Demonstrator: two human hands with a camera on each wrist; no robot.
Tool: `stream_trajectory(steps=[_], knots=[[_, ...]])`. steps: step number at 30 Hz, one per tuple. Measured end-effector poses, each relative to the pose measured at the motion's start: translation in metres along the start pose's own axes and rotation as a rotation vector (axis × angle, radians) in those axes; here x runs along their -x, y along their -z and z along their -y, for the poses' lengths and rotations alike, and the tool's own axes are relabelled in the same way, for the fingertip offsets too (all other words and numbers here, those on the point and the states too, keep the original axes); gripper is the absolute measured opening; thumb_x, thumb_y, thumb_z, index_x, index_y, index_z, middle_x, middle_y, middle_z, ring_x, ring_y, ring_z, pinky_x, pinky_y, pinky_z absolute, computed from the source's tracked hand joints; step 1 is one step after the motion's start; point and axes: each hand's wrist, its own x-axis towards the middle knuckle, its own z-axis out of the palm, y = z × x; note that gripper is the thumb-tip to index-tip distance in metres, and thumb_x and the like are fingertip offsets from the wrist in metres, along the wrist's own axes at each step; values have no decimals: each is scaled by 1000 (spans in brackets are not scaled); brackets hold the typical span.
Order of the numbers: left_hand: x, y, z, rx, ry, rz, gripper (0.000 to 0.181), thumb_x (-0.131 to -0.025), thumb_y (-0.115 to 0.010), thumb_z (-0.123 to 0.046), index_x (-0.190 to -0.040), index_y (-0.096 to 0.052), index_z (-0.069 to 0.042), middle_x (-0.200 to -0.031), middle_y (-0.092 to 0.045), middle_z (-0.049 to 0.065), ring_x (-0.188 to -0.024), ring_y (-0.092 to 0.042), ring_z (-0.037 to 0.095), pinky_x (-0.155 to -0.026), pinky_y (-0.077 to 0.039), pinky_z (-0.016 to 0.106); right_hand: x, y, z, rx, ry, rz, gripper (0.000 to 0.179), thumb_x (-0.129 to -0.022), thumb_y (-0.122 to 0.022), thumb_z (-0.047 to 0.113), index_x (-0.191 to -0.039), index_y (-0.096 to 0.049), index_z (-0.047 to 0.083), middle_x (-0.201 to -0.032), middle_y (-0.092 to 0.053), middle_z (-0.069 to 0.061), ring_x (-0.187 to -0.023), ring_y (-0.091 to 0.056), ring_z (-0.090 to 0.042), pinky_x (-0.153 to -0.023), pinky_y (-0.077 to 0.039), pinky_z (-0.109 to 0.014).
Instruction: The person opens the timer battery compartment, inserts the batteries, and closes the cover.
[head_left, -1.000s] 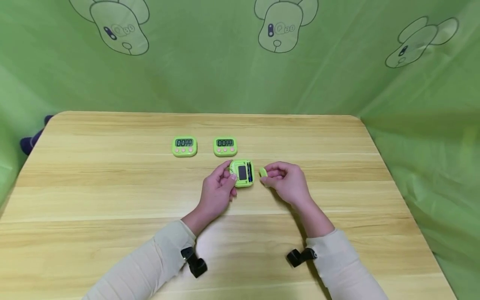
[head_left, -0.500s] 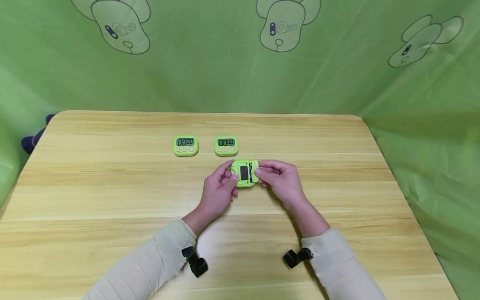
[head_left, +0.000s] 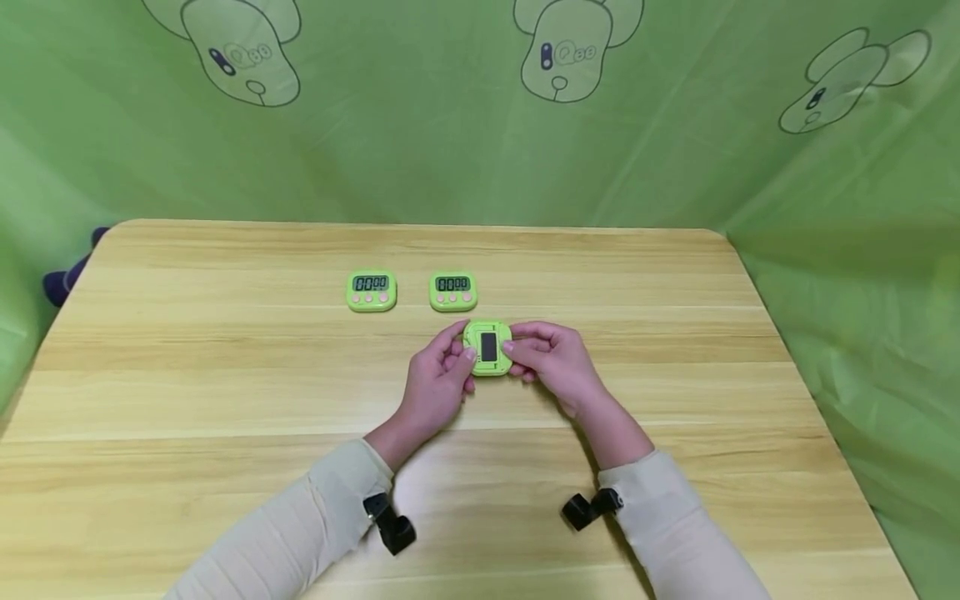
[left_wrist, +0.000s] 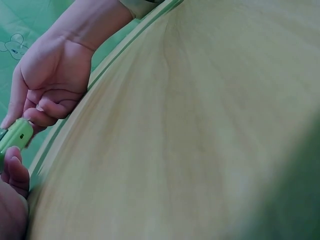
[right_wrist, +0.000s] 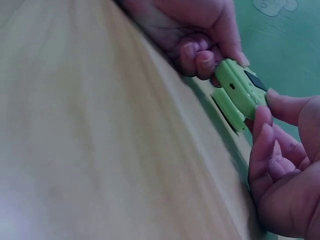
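A green digital timer is held back side up over the table, its dark rectangular panel showing. My left hand grips the timer's left edge, thumb on top. My right hand pinches the right edge, where the green battery cover lies over the battery slot. No batteries show. Whether the cover sits flush I cannot tell. In the right wrist view, the timer is tilted between both hands' fingers, a small dark hole in its side. Only part of the timer appears in the left wrist view.
Two more green timers stand face up beyond the hands: a left one and a right one, both with displays lit. The wooden table ends before a green curtain. Each sleeve carries a black wrist camera.
My right hand has moved left with the battery cover and brought it onto the timer. The batteries, visible earlier, are now covered. My left hand has hardly moved.
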Motion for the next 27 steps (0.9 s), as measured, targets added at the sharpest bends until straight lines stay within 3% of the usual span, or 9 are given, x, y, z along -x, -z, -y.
stream_trajectory(steps=[5, 10, 12, 16, 20, 24, 27], knots=[[-6, 2, 24, 4, -28, -4, 44, -99, -54, 5, -143, -49, 5, -84, -53, 9, -58, -57, 29, -45, -50, 21, -4, 1, 3, -14, -38, 8, 33, -85, -81, 6, -112, -67, -4, -81, -71, -8, -62, -64, -14, -51, -51, -20], [-7, 0, 24, -16, -46, 2, 45, -98, -53, 11, -142, -45, 12, -82, -54, 14, -60, -56, 44, -48, -50, 19, -5, 0, 3, -14, -54, -20, 29, -82, -83, 5, -106, -68, -3, -80, -72, -9, -61, -64, -14, -52, -52, -20], [-7, 0, 25, -26, -46, 4, 45, -98, -53, 10, -142, -45, 11, -83, -55, 15, -60, -57, 44, -49, -50, 21, -4, -1, 2, -9, -41, -24, 28, -83, -83, 7, -106, -69, -2, -81, -71, -9, -62, -63, -15, -52, -52, -20], [-6, -2, 23, -24, -31, 14, 45, -100, -54, 5, -144, -46, 2, -86, -57, 14, -62, -60, 38, -49, -55, 30, 2, 2, -2, 15, 17, 10, 30, -94, -73, 17, -116, -68, -2, -88, -71, -12, -69, -65, -17, -55, -55, -23], [-4, -3, 23, 1, -28, 15, 40, -102, -53, 1, -140, -42, -5, -87, -60, 16, -62, -61, 35, -50, -56, 37, 9, 9, -7, 79, 58, 139, 37, -105, -54, 24, -131, -62, -3, -97, -71, -19, -83, -69, -23, -66, -61, -31], [-2, -4, 25, -39, -84, 15, 36, -102, -53, 0, -136, -42, -6, -94, -65, 15, -63, -63, 29, -50, -57, 35, 13, 14, -12, 78, 103, 209, 39, -106, -52, 20, -137, -57, -2, -108, -70, -23, -91, -71, -29, -75, -62, -39], [-1, -7, 25, -172, -205, 10, 37, -101, -56, -3, -137, -45, -3, -98, -64, 15, -66, -64, 23, -53, -58, 29, 15, 16, -15, -19, 145, 168, 35, -102, -60, 12, -133, -60, -4, -115, -68, -23, -92, -71, -30, -80, -61, -41]])
